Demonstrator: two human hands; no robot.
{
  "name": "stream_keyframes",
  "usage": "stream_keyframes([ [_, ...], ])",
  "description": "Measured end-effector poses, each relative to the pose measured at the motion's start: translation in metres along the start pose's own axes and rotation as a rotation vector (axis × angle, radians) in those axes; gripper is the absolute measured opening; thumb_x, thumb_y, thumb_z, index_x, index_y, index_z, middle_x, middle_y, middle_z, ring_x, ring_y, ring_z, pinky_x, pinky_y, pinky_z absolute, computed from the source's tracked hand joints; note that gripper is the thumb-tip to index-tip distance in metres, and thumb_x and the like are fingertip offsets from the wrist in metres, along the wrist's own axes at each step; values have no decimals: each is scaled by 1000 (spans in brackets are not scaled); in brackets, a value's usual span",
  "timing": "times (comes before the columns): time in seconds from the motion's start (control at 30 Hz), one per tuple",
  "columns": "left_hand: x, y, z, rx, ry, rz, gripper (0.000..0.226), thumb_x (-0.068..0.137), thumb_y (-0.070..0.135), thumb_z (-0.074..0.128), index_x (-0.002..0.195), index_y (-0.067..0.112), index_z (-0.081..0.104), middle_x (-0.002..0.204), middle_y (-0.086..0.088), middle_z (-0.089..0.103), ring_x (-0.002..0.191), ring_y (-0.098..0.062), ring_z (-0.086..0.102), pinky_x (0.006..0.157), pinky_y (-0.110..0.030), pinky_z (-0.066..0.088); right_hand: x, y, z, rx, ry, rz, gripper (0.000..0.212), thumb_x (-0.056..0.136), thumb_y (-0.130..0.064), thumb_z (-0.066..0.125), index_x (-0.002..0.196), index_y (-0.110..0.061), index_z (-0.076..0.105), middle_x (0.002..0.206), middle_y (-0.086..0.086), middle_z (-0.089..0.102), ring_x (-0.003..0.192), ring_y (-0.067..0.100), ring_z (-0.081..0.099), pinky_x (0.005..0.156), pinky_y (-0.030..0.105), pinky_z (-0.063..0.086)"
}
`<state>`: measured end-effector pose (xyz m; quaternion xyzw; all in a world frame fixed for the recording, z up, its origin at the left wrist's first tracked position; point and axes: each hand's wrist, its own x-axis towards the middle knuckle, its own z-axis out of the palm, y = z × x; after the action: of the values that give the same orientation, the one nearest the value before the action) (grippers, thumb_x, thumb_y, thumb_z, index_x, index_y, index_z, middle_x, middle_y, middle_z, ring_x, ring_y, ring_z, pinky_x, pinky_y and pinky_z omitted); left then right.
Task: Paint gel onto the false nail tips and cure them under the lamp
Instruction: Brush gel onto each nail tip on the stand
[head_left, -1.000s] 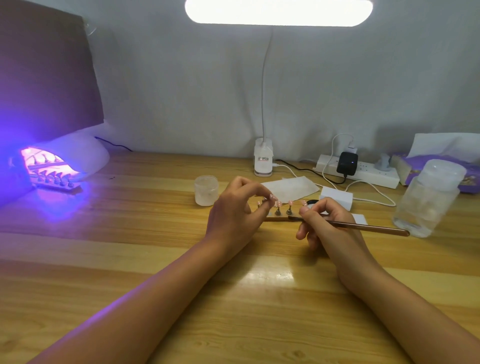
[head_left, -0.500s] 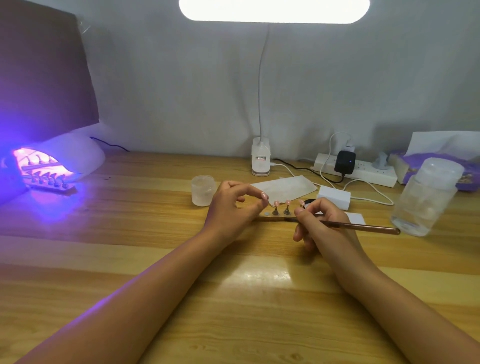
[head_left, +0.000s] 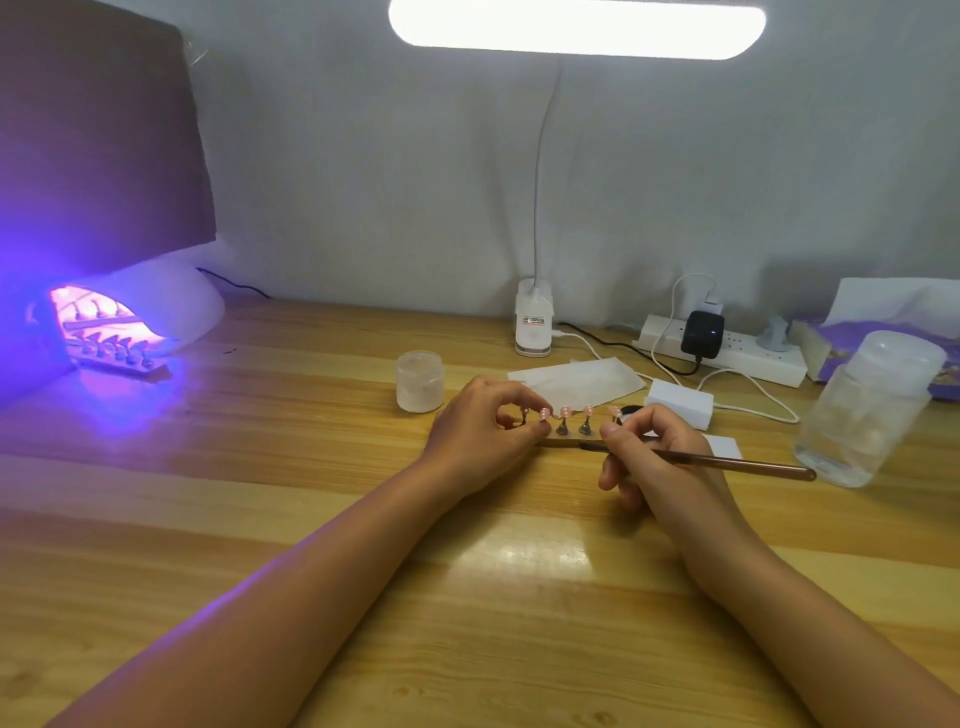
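A narrow holder strip (head_left: 563, 442) lies mid-desk with several pink false nail tips (head_left: 576, 411) standing on small metal stands. My left hand (head_left: 480, 434) pinches one stand with its pink tip at the strip's left end, between thumb and forefinger. My right hand (head_left: 647, 457) holds a copper-coloured gel brush (head_left: 727, 460); its handle points right and its tip lies low by the strip. At the far left, the white curing lamp (head_left: 130, 322) glows purple over another strip of nail tips (head_left: 111, 356).
A frosted jar (head_left: 420, 381) stands left of the hands, with a white paper sheet (head_left: 576, 383) and a small white box (head_left: 679, 402) behind. A clear plastic bottle (head_left: 865, 410) stands at right. A desk light base (head_left: 533, 325), power strip (head_left: 727, 351) and cables line the back.
My left thumb and forefinger have closed onto the leftmost stand of the strip. My right hand and the brush have stayed almost in place.
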<state>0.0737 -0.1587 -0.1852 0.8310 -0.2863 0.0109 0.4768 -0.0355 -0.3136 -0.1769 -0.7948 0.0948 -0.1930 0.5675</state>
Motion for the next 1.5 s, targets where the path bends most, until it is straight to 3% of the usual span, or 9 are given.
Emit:
stream_keyframes([
  [0.23, 1, -1, 0, 39, -6, 15, 10, 87, 32, 72, 94, 37, 67, 114, 11, 62, 84, -1, 56, 86, -40, 54, 1, 1, 0, -11, -9, -3, 22, 95, -31, 57, 92, -9, 56, 61, 2, 68, 47, 6, 53, 44, 17, 44],
  [0.43, 2, -5, 1, 52, -3, 11, 17, 87, 36, 72, 103, 34, 68, 98, 15, 66, 79, 1, 58, 80, -31, 52, -1, 0, -1, -1, -21, -3, 23, 95, -30, 57, 93, -7, 55, 61, 3, 67, 47, 7, 52, 45, 18, 44],
  [0.67, 2, -5, 2, 75, 0, 8, 18, 87, 36, 72, 103, 29, 69, 101, 13, 68, 90, -4, 63, 84, -34, 54, -2, -1, 1, -26, -25, -13, 22, 96, -29, 56, 93, -7, 55, 61, 2, 68, 46, 7, 52, 44, 18, 43],
  [0.87, 2, -6, 0, 63, -11, 6, 20, 86, 36, 73, 105, 31, 68, 99, 16, 66, 79, 2, 57, 82, -32, 53, -3, -3, 0, -22, -39, -18, 22, 95, -29, 56, 93, -8, 56, 62, 3, 68, 47, 8, 52, 45, 18, 44],
  [1.03, 3, -5, 1, 58, 12, -16, 18, 85, 34, 74, 103, 30, 69, 98, 15, 67, 87, -1, 61, 86, -36, 54, -3, -4, 1, -39, -49, -33, 20, 95, -27, 56, 92, -7, 55, 63, 5, 68, 48, 9, 53, 46, 21, 44],
  [1.27, 2, -5, 1, 122, 41, -25, 24, 85, 40, 73, 105, 29, 66, 102, 14, 66, 75, 0, 54, 69, -24, 43, -4, -4, 0, -41, -56, -38, 20, 96, -26, 56, 92, -7, 55, 62, 4, 68, 47, 10, 53, 44, 19, 43],
  [1.5, -1, -2, 0, 197, 38, -27, 11, 86, 34, 68, 90, 33, 57, 112, 7, 54, 92, -12, 57, 85, -34, 52, -5, -4, -1, -34, -76, -52, 20, 95, -26, 57, 91, -7, 55, 63, 6, 68, 48, 10, 53, 45, 18, 43],
])
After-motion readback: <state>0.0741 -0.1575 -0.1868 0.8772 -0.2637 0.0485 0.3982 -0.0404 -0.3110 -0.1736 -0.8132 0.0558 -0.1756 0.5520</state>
